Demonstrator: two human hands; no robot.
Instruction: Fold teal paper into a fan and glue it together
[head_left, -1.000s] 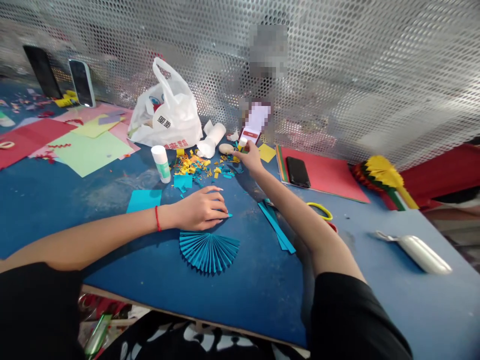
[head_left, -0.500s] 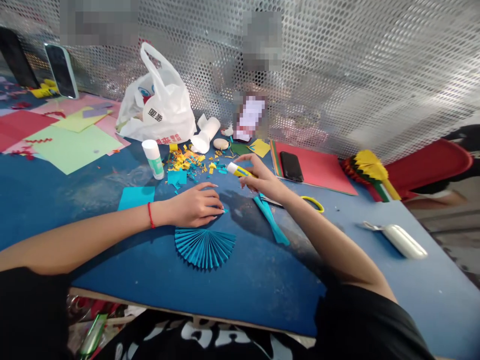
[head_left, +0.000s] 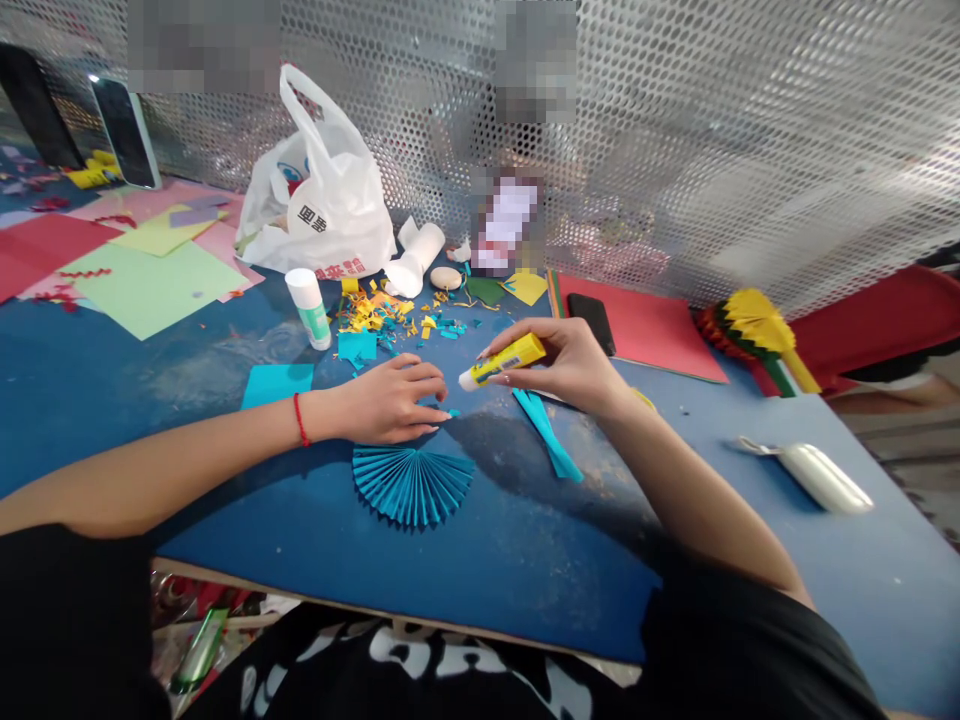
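1. Gripping a yellow glue stick (head_left: pixel 517 358) between thumb and fingers of the right hand (head_left: pixel 579 366), lifted above the blue surface (head_left: pixel 525 570), with the white end slanting down and leftward.
2. Resting the left hand (head_left: pixel 397 402) low on the surface, back upward, fingers slightly curled, with a small blue paper piece (head_left: pixel 454 413) showing at the fingertips; impossible to tell whether pinched or merely pressed down.
3. Placed just nearer the body than the left hand: a pleated blue paper fan (head_left: pixel 414 490), spread in a half-circle.
4. Lying to the right of the fan, near the right forearm: blue paper strips (head_left: pixel 551 440), overlapping.
5. Scattered beyond the left hand: yellow, orange and blue paper scraps (head_left: pixel 369 314), beside an upright white-capped glue stick (head_left: pixel 309 310).
6. Set farther back: a white plastic bag (head_left: pixel 322 215).
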